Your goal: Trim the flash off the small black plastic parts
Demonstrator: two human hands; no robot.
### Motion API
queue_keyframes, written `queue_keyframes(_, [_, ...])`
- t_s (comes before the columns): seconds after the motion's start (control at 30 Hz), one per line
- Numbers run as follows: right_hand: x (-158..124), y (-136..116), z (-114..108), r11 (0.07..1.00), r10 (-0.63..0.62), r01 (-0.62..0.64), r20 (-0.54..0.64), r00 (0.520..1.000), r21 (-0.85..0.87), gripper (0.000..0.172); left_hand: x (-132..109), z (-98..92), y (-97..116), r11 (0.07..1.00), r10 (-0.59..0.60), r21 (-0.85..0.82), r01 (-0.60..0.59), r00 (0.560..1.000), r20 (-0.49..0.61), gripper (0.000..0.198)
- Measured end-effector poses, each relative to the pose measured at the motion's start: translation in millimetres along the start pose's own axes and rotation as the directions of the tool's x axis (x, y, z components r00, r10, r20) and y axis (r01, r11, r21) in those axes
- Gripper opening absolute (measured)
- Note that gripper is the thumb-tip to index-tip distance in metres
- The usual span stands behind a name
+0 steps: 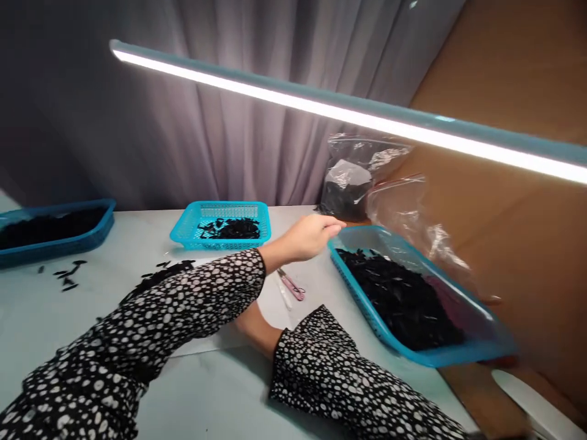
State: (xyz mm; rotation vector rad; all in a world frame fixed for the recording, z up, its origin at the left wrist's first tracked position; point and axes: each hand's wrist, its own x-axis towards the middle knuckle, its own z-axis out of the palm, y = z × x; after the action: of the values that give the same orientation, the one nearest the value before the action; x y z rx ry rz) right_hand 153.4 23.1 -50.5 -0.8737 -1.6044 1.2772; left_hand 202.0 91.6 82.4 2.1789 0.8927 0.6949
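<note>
My left hand [312, 237] reaches across to the near left corner of the right blue tray [355, 287], its fingers curled together; whatever they hold, if anything, is hidden. Inside that tray lies a heap of small black strips [403, 299]. My right hand [252, 327] is below the left sleeve, which covers its fingers. A pink-handled tool [293, 286] and a thin white stick [284, 294] lie on a white sheet [270, 305] beneath my left wrist. More black pieces [160, 274] are piled on the table behind my left sleeve.
A light-blue mesh basket [188, 229] with black pieces stands at the back, a darker blue tray [92, 238] at far left. Loose pieces [68, 281] lie near it. Clear plastic bags [348, 177] stand at back right. A lit tube lamp [293, 101] crosses above.
</note>
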Motion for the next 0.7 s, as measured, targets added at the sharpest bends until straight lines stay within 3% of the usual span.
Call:
queue_keyframes(0.1, [-0.7, -6.2, 6.7, 0.992, 0.014, -0.008, -0.050, 0.999, 0.127, 0.021, -59.1, -53.4, -20.0, 0.992, -0.001, 0.122, 0.016, 0.993, -0.119, 0.031])
queue_keyframes(0.17, [-3.3, -7.8, 10.9, 0.979, 0.052, -0.032, -0.093, 0.994, 0.200, 0.022, -113.4, -88.3, -39.7, 0.940, -0.143, 0.273, 0.204, 0.963, -0.228, 0.034])
queue_keyframes(0.2, [-4.9, -8.0, 12.2, 0.976, 0.060, -0.038, -0.096, 0.994, 0.213, 0.023, -143.1, -103.8, -51.1, 0.860, -0.252, 0.364, 0.357, 0.919, -0.304, 0.035])
queue_keyframes(0.27, [-8.6, -8.3, 13.1, 0.978, 0.068, -0.047, -0.097, 0.993, 0.205, 0.026, -202.4, -129.8, -75.4, 0.652, -0.429, 0.445, 0.614, 0.782, -0.451, 0.041])
queue_keyframes(0.4, [-14.0, -10.1, 12.6, 0.987, 0.088, -0.074, -0.090, 0.992, 0.140, 0.031, -291.5, -163.9, -123.6, 0.360, -0.554, 0.354, 0.863, 0.503, -0.663, 0.060])
queue_keyframes(0.43, [-14.6, -10.3, 12.7, 0.988, 0.092, -0.079, -0.090, 0.992, 0.132, 0.032, -304.3, -169.7, -134.6, 0.297, -0.560, 0.321, 0.899, 0.437, -0.704, 0.064])
queue_keyframes(0.5, [-14.8, -9.7, 13.3, 0.988, 0.094, -0.083, -0.088, 0.992, 0.128, 0.035, -319.2, -179.3, -155.0, 0.214, -0.563, 0.276, 0.937, 0.349, -0.749, 0.069])
queue_keyframes(0.63, [-14.1, -7.0, 13.5, 0.987, 0.103, -0.091, -0.085, 0.991, 0.132, 0.037, -322.6, -194.4, -187.3, 0.110, -0.557, 0.216, 0.970, 0.240, -0.795, 0.073])
queue_keyframes(0.7, [-13.9, -6.0, 13.1, 0.984, 0.119, -0.108, -0.074, 0.990, 0.140, 0.037, -320.0, -201.6, -197.5, 0.087, -0.549, 0.212, 0.973, 0.224, -0.805, 0.072])
